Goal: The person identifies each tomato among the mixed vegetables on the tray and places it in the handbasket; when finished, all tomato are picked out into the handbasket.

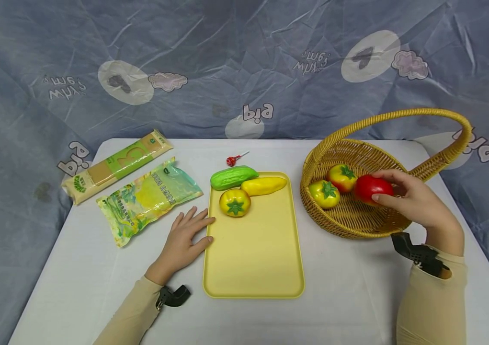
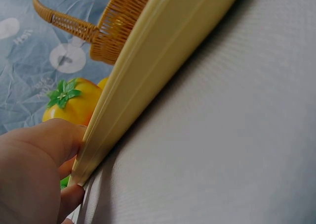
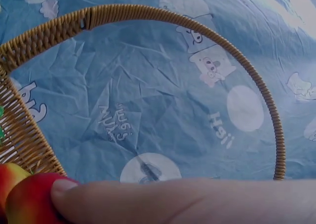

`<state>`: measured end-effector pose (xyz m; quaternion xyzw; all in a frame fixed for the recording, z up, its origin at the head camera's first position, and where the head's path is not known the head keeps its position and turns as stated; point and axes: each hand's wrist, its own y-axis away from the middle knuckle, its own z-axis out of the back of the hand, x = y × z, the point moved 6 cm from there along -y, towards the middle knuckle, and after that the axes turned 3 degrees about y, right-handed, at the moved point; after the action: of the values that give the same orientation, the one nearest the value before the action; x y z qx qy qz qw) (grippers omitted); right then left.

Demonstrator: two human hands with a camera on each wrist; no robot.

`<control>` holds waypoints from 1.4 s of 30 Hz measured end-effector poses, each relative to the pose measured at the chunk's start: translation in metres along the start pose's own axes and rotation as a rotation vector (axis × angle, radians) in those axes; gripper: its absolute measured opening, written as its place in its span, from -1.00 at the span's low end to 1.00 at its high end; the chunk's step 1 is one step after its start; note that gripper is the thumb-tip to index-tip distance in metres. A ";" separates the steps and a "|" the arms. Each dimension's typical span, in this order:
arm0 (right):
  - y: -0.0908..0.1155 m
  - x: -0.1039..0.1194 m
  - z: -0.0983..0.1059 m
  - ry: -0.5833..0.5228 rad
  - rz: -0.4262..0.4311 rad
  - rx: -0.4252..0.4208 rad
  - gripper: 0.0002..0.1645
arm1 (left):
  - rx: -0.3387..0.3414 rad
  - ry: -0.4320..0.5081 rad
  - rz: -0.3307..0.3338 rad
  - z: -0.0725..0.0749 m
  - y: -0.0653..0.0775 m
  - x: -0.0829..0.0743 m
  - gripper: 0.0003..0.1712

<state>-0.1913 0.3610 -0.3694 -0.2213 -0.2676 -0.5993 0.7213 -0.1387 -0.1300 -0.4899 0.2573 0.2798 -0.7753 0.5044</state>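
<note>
My right hand [image 1: 421, 199] reaches into the wicker basket [image 1: 347, 230] and grips a red tomato [image 1: 370, 189] between thumb and fingers. Beside it in the basket sit two yellow-red tomatoes [image 1: 325, 193] with green leaf tops. The right wrist view shows the thumb against the red tomato [image 3: 34, 199]. My left hand [image 1: 185, 242] lies with spread fingers at the left rim of the yellow tray [image 1: 255, 258], fingertips touching that edge. At the tray's far end lie a yellow tomato [image 1: 235, 202], a green cucumber-like vegetable [image 1: 233, 177] and a long yellow vegetable [image 1: 264, 186].
Left of the tray lie a colourful plastic food bag [image 1: 151, 199] and a long packet of noodles [image 1: 117, 166]. A red lollipop [image 1: 232, 160] rests behind the tray. The basket's tall handle [image 1: 399, 114] arches over its opening. A patterned grey-blue cloth [image 1: 210, 72] hangs behind the white table.
</note>
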 end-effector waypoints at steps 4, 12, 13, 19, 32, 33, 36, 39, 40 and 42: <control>-0.003 -0.005 -0.002 0.061 -0.048 0.020 -0.44 | 0.002 0.002 -0.002 0.001 0.000 0.000 -0.48; -0.008 -0.003 -0.014 0.102 -0.074 0.096 -0.42 | 0.007 0.003 0.001 0.001 -0.001 -0.001 -0.47; -0.009 -0.003 -0.016 0.102 -0.074 0.102 -0.42 | 0.008 0.005 0.002 0.001 -0.001 -0.001 -0.47; -0.015 -0.002 -0.026 0.111 -0.097 0.149 -0.40 | 0.009 0.005 0.003 0.001 -0.001 -0.001 -0.47; -0.021 -0.009 -0.041 0.075 -0.145 0.191 -0.34 | 0.013 0.005 0.006 0.000 -0.001 0.000 -0.47; -0.022 -0.010 -0.041 0.072 -0.147 0.194 -0.33 | 0.014 0.005 0.007 0.000 -0.001 0.000 -0.47; -0.023 -0.013 -0.042 0.061 -0.153 0.205 -0.33 | 0.016 0.002 0.010 0.000 0.000 0.001 -0.47; -0.024 -0.014 -0.043 0.048 -0.159 0.212 -0.33 | 0.015 0.002 0.010 0.000 0.000 0.001 -0.47; -0.025 -0.015 -0.043 0.045 -0.161 0.212 -0.33 | 0.015 0.003 0.010 0.000 0.000 0.001 -0.47; -0.025 -0.016 -0.043 0.039 -0.158 0.210 -0.33 | 0.013 0.004 0.010 0.000 0.000 0.001 -0.47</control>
<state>-0.2131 0.3405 -0.4127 -0.1111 -0.3314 -0.6269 0.6963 -0.1394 -0.1309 -0.4905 0.2634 0.2744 -0.7740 0.5062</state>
